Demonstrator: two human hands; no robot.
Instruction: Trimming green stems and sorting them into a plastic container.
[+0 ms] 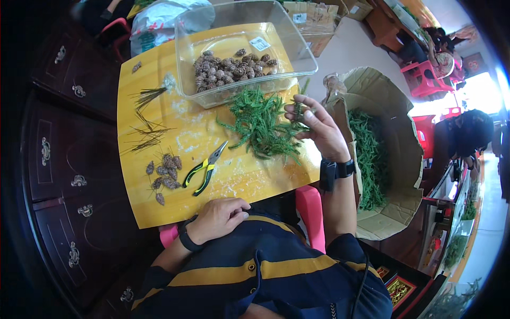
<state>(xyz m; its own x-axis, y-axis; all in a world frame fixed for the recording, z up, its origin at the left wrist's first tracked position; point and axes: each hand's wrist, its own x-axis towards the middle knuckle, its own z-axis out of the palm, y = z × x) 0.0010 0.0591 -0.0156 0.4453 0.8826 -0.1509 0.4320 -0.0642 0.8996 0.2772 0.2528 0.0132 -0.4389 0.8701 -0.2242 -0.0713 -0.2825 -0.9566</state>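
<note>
My right hand [324,127] is raised over the table's right edge, pinching a small green artificial sprig [298,110] between thumb and fingers. Just left of it lies a heap of green sprigs [260,125] on the yellow tabletop [212,139]. My left hand [219,217] rests against my body at the near edge of the table, its fingers curled together with nothing visible in them. Needle-nose pliers [206,169] with yellow and black handles lie beyond that hand, jaws pointing away. Several pine cones with wires [167,173] sit left of the pliers.
A clear plastic bin [247,87] of loose pine cones stands at the far side. Thin dark wires [149,135] lie at left. Right of the table, an open cardboard box [390,212] holds greenery [369,159]. Dark drawers [64,165] line the left. Other people sit farther right.
</note>
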